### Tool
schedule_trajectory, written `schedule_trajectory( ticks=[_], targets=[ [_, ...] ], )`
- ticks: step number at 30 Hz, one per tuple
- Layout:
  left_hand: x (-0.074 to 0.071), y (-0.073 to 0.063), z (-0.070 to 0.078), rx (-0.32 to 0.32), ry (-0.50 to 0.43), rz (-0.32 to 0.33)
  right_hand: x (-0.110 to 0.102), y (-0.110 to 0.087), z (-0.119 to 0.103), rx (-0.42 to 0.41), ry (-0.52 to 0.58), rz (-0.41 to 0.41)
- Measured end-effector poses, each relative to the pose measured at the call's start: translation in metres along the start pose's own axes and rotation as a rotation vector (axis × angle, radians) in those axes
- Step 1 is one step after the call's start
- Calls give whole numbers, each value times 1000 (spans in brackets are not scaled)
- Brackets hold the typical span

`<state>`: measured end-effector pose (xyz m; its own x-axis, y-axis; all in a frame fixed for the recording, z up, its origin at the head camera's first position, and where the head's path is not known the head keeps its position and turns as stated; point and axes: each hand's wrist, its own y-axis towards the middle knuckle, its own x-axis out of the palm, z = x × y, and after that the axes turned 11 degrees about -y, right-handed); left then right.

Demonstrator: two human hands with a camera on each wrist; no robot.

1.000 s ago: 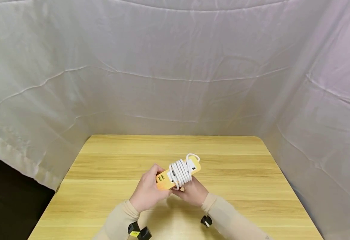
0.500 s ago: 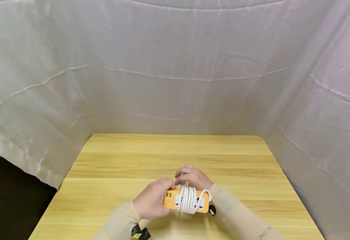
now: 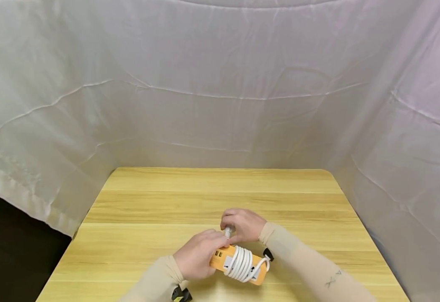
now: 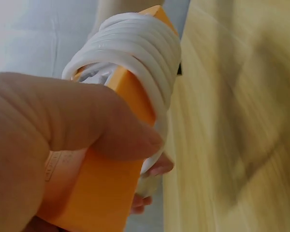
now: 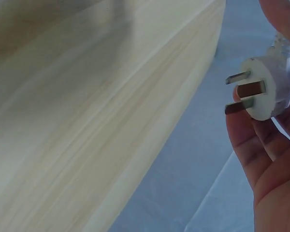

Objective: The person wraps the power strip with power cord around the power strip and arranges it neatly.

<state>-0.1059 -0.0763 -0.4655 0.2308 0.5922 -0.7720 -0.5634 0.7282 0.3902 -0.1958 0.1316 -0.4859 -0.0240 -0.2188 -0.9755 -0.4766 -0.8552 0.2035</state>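
Note:
My left hand (image 3: pixel 201 254) grips one end of an orange power strip (image 3: pixel 219 263), with the thumb across its side in the left wrist view. White cord (image 3: pixel 242 265) is wound in several turns around the strip's middle. The strip is held tilted above the table, its far end lower and to the right. Just beyond it, my right hand (image 3: pixel 244 225) holds the cord's white plug (image 5: pixel 262 108) in curled fingers. Three flat metal prongs stick out of the plug in the right wrist view. In the head view the fingers mostly hide the plug.
Beneath the hands is a wood-grain table (image 3: pixel 148 205). Grey fabric (image 3: pixel 220 113) hangs behind it and on both sides. A dark area (image 3: pixel 12 251) lies beyond the table's left edge. Small black devices are strapped to both wrists.
The strip has come nearer and turned, its right end swinging down. My right hand has left the strip's underside for its far side and now holds the plug; the left keeps its grip.

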Motion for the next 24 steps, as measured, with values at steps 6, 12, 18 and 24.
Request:
schedule_trajectory(
  ticks=[6,12,18,24],
  targets=[
    [10,-1,-7,-55,-4,-3,2,6,4,-27,-57,14],
    [20,-4,-25,-217,-92,-29,8,7,10,-20,-82,-17],
    [32,-9,-41,-343,-203,-90,22,8,16,-3,-49,-154],
    [44,-15,-51,-426,-339,-104,32,8,18,15,-15,-262]
  ],
)
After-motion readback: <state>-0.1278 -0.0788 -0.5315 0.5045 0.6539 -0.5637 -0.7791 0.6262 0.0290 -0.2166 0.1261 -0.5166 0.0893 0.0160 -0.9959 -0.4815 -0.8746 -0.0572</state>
